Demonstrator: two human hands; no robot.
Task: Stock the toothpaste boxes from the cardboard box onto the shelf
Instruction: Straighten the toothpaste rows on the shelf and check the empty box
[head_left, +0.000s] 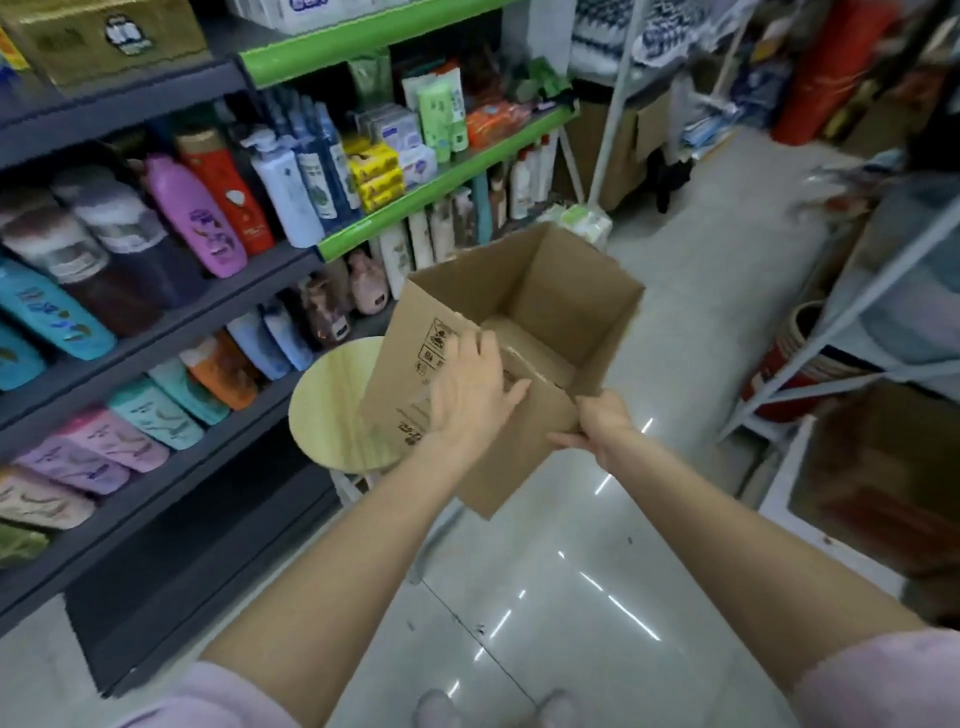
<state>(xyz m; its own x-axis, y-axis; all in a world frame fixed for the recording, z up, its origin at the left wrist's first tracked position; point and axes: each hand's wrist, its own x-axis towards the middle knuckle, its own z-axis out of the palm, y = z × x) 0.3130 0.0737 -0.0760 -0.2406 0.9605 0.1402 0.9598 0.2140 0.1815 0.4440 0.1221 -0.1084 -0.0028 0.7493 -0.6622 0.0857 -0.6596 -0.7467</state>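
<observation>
Head view: an open cardboard box (524, 332) is held tilted above a round wooden stool (332, 410), its opening turned toward the camera; the inside that shows holds only bare cardboard and a folded bottom flap, and no toothpaste boxes can be made out. The left hand (470, 395) lies with straight, spread fingers flat against the printed side of the box, an open grip pressing the wall. The right hand (602, 426) has its grip closed on the near corner edge of the box, fingers curled round the cardboard. To the left stands a dark shelf (171, 322) stocked with shampoo bottles (195, 218). Glossy floor tiles (545, 613) lie below.
</observation>
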